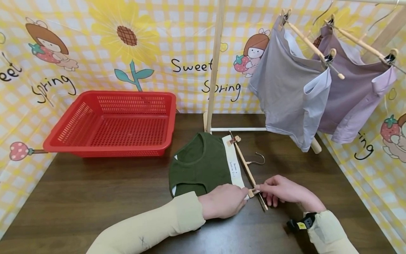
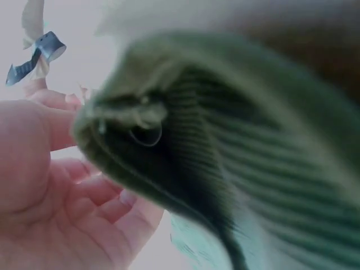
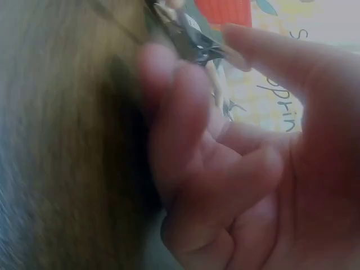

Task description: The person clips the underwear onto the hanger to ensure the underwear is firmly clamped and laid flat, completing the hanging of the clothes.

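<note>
Dark green underpants [image 1: 203,164] with a white waistband [image 1: 234,165] lie flat on the table. Alongside the waistband is a wooden clip hanger [image 1: 245,164], its hook pointing right. Its far clip [image 1: 234,140] bites the band's far corner. My left hand [image 1: 226,201] pinches the near waistband corner; in the left wrist view the green fabric [image 2: 185,56] gapes open beside the thumb. My right hand [image 1: 285,190] pinches the near clip [image 1: 252,193] right at that corner. In the right wrist view the metal clip [image 3: 209,52] sits between thumb and fingertips.
A red plastic basket [image 1: 169,130] stands at the back left. Behind the hanger rises a wooden rack post [image 1: 216,67]. Grey underpants [image 1: 288,88] and mauve underpants [image 1: 345,84] hang from clip hangers at the right. A patterned yellow cloth [image 1: 190,28] covers the wall.
</note>
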A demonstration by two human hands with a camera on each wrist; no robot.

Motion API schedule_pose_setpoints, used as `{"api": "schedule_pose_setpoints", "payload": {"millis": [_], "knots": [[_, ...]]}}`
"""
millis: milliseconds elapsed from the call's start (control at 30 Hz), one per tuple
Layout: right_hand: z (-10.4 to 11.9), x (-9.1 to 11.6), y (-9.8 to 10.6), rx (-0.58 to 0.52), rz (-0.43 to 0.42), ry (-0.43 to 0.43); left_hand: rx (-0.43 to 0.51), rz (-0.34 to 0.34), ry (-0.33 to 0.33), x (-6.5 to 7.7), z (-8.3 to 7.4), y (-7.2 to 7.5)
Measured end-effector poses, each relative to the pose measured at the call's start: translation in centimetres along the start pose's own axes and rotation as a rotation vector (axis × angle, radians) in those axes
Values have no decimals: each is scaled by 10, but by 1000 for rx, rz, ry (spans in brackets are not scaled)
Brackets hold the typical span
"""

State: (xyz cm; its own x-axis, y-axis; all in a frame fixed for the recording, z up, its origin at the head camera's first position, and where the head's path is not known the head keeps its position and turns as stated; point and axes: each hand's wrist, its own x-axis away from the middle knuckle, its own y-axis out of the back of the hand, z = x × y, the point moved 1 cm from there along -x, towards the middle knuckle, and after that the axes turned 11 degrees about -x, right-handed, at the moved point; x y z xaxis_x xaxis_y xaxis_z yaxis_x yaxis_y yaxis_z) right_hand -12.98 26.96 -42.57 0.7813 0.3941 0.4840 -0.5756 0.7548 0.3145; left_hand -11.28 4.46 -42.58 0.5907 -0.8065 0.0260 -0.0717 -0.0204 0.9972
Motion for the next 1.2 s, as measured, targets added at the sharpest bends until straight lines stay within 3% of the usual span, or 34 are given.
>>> {"api": "schedule_pose_setpoints", "payload": {"millis": [267,433,767,967,1200], "knots": [[0,-2,-5,-138,-40,30,170,-97,-19,14,11,12],[0,-1,-13,-235,-65,101,194,-152,-17,17,14,14],[4,-5,-22,-307,-163,181,195,-147,-32,17,14,11],[7,-8,-28,-292,-185,164,174,-169,-31,11,10,12],[10,-11,-35,-339,-188,51,195,-186,-10,8,10,14]]}}
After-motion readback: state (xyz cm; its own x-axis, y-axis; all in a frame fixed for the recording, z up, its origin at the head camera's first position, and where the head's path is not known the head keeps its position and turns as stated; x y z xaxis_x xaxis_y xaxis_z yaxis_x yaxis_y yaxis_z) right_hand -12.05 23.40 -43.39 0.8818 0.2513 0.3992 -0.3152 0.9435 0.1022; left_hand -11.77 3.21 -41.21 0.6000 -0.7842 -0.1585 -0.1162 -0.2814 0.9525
